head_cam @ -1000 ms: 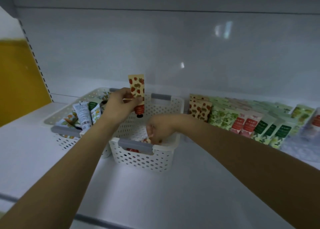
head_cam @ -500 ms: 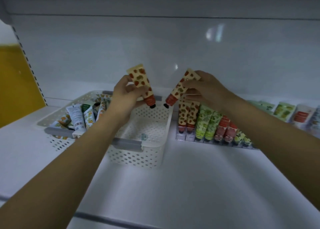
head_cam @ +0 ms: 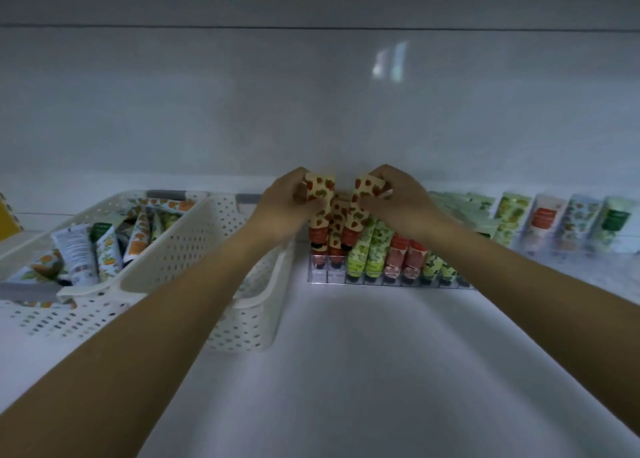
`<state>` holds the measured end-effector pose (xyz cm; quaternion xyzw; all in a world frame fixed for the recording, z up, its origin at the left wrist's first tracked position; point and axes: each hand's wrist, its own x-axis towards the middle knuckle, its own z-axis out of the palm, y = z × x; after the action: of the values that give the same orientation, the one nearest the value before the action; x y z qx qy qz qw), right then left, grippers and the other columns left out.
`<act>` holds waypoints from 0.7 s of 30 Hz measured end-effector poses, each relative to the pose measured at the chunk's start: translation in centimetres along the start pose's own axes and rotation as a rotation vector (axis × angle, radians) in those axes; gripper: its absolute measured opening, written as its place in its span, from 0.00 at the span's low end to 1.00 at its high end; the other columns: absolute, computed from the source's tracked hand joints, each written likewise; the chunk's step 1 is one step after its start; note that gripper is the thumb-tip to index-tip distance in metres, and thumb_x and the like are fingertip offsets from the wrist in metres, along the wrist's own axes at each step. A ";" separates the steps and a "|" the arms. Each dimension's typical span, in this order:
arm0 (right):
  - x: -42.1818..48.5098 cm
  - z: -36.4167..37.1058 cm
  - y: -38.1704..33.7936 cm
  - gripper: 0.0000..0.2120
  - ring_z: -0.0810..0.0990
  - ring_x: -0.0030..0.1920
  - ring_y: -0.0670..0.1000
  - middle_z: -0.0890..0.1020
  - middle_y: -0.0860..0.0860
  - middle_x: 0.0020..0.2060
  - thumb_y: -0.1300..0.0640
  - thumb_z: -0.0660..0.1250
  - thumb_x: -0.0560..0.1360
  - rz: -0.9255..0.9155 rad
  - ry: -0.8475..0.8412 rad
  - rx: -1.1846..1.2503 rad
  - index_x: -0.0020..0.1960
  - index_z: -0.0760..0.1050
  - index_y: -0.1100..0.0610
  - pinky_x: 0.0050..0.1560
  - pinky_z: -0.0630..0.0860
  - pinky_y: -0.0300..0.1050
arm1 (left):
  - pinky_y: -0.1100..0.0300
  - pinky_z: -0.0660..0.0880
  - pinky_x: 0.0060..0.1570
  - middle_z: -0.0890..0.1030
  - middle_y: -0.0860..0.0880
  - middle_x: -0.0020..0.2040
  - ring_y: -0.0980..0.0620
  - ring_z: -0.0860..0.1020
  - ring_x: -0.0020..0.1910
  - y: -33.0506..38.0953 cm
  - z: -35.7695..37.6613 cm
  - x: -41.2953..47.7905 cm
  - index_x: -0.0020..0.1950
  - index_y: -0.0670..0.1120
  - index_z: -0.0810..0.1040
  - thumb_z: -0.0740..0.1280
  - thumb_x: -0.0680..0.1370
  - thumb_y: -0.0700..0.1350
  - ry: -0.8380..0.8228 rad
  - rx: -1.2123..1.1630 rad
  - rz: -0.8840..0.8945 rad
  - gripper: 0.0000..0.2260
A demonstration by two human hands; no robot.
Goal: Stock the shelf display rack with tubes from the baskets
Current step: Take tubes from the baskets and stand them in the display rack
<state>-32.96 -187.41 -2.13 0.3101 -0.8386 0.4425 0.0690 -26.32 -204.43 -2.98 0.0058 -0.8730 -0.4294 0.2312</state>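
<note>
Two strawberry tubes [head_cam: 320, 197] near-upright, red caps down, over display rack [head_cam: 393, 285]

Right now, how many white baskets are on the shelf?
2. One basket at the far left holds tubes; the other basket stands between it and the rack.

Single head-worn camera here, wide-angle, looking forward and down onto the white shelf [head_cam: 381, 371] from close in; display rack [head_cam: 391, 283] mid-frame, back wall [head_cam: 311, 111] filling the upper half.
</note>
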 end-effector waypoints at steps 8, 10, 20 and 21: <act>-0.3 2.5 1.0 0.10 0.73 0.43 0.53 0.77 0.54 0.41 0.52 0.66 0.73 -0.103 -0.006 -0.233 0.52 0.71 0.54 0.35 0.65 0.42 | 0.70 0.65 0.35 0.74 0.56 0.38 0.61 0.71 0.36 -2.0 0.6 -0.5 0.47 0.49 0.70 0.68 0.74 0.39 -0.110 0.180 0.079 0.08; -0.4 3.0 1.4 0.14 0.71 0.51 0.54 0.78 0.56 0.45 0.51 0.65 0.74 -0.122 -0.017 -0.332 0.58 0.71 0.55 0.40 0.63 0.44 | 0.66 0.67 0.38 0.75 0.53 0.41 0.57 0.73 0.38 -2.1 0.7 -0.5 0.48 0.48 0.70 0.68 0.74 0.39 -0.118 0.174 0.087 0.08; -1.3 4.0 2.0 0.24 0.65 0.65 0.56 0.76 0.55 0.61 0.48 0.59 0.78 -0.288 -0.074 -0.732 0.72 0.61 0.53 0.59 0.63 0.47 | 0.59 0.73 0.46 0.77 0.52 0.44 0.51 0.76 0.44 -2.6 0.9 -0.4 0.50 0.48 0.71 0.68 0.73 0.36 -0.119 0.126 0.085 0.12; -1.2 4.2 2.1 0.24 0.66 0.64 0.57 0.77 0.55 0.60 0.49 0.60 0.78 -0.300 -0.057 -0.730 0.71 0.63 0.55 0.59 0.64 0.48 | 0.57 0.73 0.48 0.77 0.52 0.44 0.51 0.76 0.45 -2.6 0.9 -0.4 0.51 0.49 0.70 0.68 0.73 0.36 -0.125 0.135 0.088 0.12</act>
<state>-32.56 -189.22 -6.61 0.3966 -0.8877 0.0913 0.2152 -26.87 -205.33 -5.57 -0.0436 -0.9122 -0.3584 0.1940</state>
